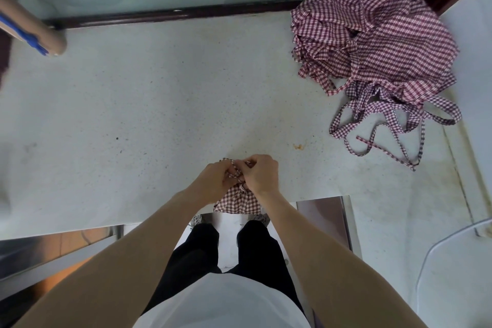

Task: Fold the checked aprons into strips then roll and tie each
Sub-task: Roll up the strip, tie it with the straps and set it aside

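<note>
A rolled red-and-white checked apron (238, 201) lies at the near edge of the white counter (159, 104), partly hanging over it. My left hand (213, 181) and my right hand (259, 174) sit close together on top of the roll, each pinching its checked strap (235, 170) between curled fingers. The hands hide most of the strap and the top of the roll. A heap of unfolded checked aprons (372, 37) lies at the far right of the counter, with loose straps (394, 125) trailing toward me.
A cardboard tube with a blue mark (32, 32) lies at the far left. A dark wooden rail (173, 14) and a glass pane border the counter's far side. A small orange stain (298, 146) marks the surface. A white basin rim (452, 242) curves at right.
</note>
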The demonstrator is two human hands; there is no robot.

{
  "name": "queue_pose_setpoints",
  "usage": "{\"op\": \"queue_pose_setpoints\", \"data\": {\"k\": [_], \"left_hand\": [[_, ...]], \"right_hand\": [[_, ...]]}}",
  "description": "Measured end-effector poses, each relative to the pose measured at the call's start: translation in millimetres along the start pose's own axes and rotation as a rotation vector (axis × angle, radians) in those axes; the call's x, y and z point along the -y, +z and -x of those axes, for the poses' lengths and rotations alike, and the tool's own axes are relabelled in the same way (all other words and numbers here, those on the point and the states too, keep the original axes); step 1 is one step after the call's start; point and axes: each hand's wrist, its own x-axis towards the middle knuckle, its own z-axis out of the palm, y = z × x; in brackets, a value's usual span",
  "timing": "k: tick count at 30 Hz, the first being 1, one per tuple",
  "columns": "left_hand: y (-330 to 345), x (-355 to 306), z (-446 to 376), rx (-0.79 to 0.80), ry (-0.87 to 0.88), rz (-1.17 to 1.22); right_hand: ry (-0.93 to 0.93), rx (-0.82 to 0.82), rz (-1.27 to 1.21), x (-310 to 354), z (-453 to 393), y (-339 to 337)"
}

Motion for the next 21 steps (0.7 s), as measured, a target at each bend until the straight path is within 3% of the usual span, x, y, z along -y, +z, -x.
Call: {"op": "queue_pose_setpoints", "data": {"k": [6, 15, 21], "left_hand": [[-1, -8, 2, 0.008, 0.05, -0.132], [19, -14, 13, -0.247, 0.02, -0.071], [25, -2, 14, -0.35, 0.205, -0.096]], "right_hand": [[-0.066, 0.001, 0.169, 2, 5, 1], [-0.139, 0.008, 0.363, 7, 3, 0], [-0.075, -0.019, 0.162, -2, -6, 1]]}}
